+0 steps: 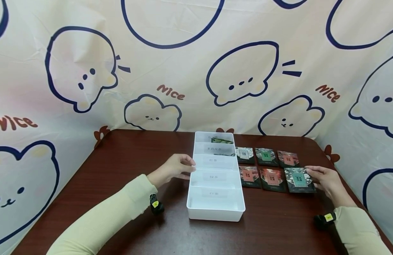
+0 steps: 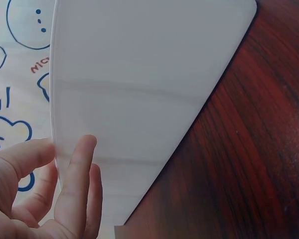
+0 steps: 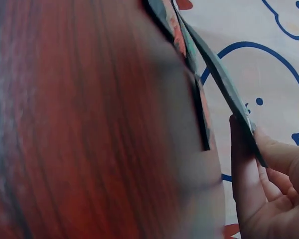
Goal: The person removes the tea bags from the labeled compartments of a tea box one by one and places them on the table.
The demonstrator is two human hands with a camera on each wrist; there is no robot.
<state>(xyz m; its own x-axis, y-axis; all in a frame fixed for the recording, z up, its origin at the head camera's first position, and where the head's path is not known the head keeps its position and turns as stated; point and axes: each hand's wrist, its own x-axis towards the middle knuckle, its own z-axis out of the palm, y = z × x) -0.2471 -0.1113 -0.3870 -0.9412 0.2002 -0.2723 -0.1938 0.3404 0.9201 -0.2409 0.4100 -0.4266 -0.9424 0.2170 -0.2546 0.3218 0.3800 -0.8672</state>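
Observation:
My right hand (image 1: pixel 327 182) pinches a dark, square tea sachet (image 1: pixel 300 180) with a green label by its right edge. In the right wrist view the sachet (image 3: pixel 224 87) is tilted, its near edge raised off the table between thumb and fingers. My left hand (image 1: pixel 175 167) touches the left side of a long white divided box (image 1: pixel 215 214). The left wrist view has its relaxed fingers (image 2: pixel 79 184) beside the box's outer wall (image 2: pixel 124 119), one fingertip at the rim. Green sachets (image 1: pixel 222 141) stand in the far compartments; the nearer compartments bear printed Chinese labels.
Right of the box, more tea sachets lie in two rows: white-labelled (image 1: pixel 244 154), green-labelled (image 1: pixel 266 156) and red-labelled (image 1: pixel 289 159) at the back, red-labelled ones (image 1: pixel 249 176) in front. All rest on a dark brown wooden table (image 1: pixel 136 219). A cartoon-printed curtain (image 1: pixel 190 63) surrounds the table.

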